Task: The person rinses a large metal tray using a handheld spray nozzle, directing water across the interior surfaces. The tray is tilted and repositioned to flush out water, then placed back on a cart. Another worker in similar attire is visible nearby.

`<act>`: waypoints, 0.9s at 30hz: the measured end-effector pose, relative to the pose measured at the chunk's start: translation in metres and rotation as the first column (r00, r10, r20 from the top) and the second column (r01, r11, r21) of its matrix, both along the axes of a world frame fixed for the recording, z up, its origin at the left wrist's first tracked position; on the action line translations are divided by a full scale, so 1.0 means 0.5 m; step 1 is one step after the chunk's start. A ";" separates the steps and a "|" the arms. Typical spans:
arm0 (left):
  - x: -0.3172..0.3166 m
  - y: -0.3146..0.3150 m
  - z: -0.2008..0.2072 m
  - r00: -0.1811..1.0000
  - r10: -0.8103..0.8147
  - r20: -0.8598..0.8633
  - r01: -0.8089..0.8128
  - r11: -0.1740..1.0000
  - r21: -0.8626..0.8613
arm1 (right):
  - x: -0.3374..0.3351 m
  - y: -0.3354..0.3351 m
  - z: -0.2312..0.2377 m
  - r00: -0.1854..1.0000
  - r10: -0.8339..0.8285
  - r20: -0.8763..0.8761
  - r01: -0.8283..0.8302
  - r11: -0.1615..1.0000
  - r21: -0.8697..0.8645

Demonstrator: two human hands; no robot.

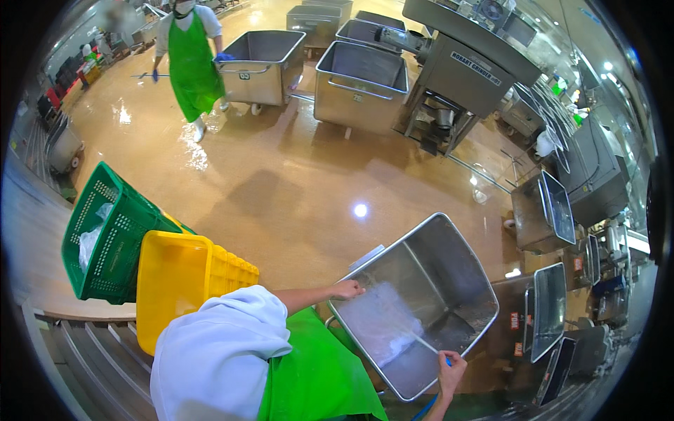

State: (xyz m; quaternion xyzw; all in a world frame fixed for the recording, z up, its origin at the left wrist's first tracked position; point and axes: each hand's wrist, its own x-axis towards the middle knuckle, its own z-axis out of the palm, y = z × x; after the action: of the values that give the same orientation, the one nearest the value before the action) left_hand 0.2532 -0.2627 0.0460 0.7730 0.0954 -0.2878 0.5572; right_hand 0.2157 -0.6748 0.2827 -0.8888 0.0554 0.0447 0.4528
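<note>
A steel tub (449, 263) stands in front of me, and a sheet or bag of translucent plastic (379, 319) hangs down inside its near left part. My left hand (347, 289) reaches over the left rim, fingers pinched on the plastic's upper edge. Over the near right rim, my right hand (451, 368) is closed around the end of a blue hose (424, 408). A thin white streak, looking like a jet of water, runs from that hand onto the plastic. Frothy white shows where it lands. Small brownish bits lie at the tub's right side.
Stacked yellow crates (172, 274) and a green perforated basket (105, 238) stand at my left. Further steel tubs (361, 91) and a large grinder (467, 77) are beyond the wet floor. A person in a green apron (189, 67) touches another tub (263, 70). More tubs line the right.
</note>
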 end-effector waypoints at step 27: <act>0.070 -0.250 -0.169 0.988 0.063 -0.140 -0.009 0.934 0.358 | -0.124 -0.007 0.007 1.000 -0.029 -0.010 0.029 0.999 0.038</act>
State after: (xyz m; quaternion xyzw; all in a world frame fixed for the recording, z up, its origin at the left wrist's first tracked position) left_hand 0.2883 -0.3875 -0.0384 0.8355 0.2016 -0.3125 0.4046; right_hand 0.1535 -0.6782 0.2860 -0.8789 0.0695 0.0432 0.4699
